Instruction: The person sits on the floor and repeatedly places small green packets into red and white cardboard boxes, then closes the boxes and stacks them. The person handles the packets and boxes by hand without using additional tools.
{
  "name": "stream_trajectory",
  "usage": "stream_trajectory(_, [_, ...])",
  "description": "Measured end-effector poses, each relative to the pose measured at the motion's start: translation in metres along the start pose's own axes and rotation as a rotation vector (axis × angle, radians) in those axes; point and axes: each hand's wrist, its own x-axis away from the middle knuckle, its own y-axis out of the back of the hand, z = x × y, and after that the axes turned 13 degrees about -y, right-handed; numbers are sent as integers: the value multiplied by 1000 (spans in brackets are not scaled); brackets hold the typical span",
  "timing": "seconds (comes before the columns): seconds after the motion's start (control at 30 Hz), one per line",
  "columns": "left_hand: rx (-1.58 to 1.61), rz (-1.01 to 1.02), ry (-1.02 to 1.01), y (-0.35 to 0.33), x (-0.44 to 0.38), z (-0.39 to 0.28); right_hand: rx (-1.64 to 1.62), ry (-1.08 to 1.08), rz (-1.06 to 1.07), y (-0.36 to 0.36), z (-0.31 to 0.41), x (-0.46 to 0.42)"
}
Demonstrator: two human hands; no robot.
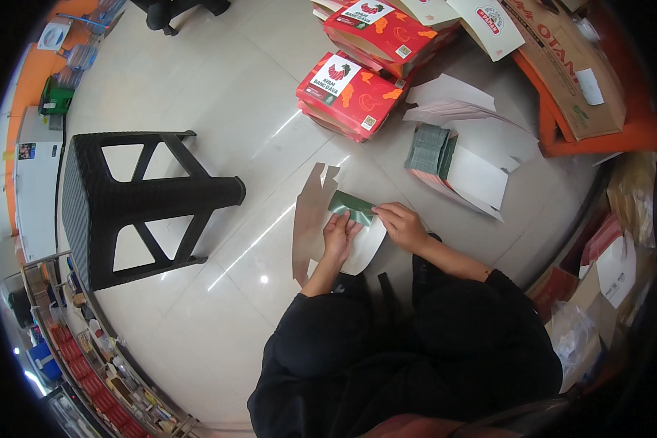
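Note:
An unfolded paperboard food box (307, 219) lies before me, its pale inner side up. Across it sits a glossy green panel (356, 208); whether it is a separate sheet or part of the box I cannot tell. My left hand (340, 235) holds the panel's lower edge between thumb and fingers. The fingertips of my right hand (399, 222) pinch the panel's right end. Up and to the right, bundled green pieces (428, 150) rest on a stack of flat box blanks (479, 169).
Red printed boxes (350, 98) stand in stacks farther ahead on the tiled floor. A black plastic stool (148, 202) lies on its side at left. A cardboard carton (572, 71) sits on an orange surface at upper right. Plastic bags (572, 334) and cartons are close on my right.

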Motion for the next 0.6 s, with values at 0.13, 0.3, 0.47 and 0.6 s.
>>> stream_trajectory(0.13, [-49, 33, -71, -1, -3, 0, 61, 266, 47, 4, -7, -6])
stream_trajectory(0.3, [-306, 52, -150, -17, 9, -9, 161, 285, 82, 7, -3, -6])
stream_trajectory(0.47, [-252, -56, -139, -31, 13, -15, 264, 356, 0, -1, 9, -7])
stream_trajectory(0.6, [-174, -77, -39, -31, 14, -18, 280, 321, 8, -3, 16, -7])
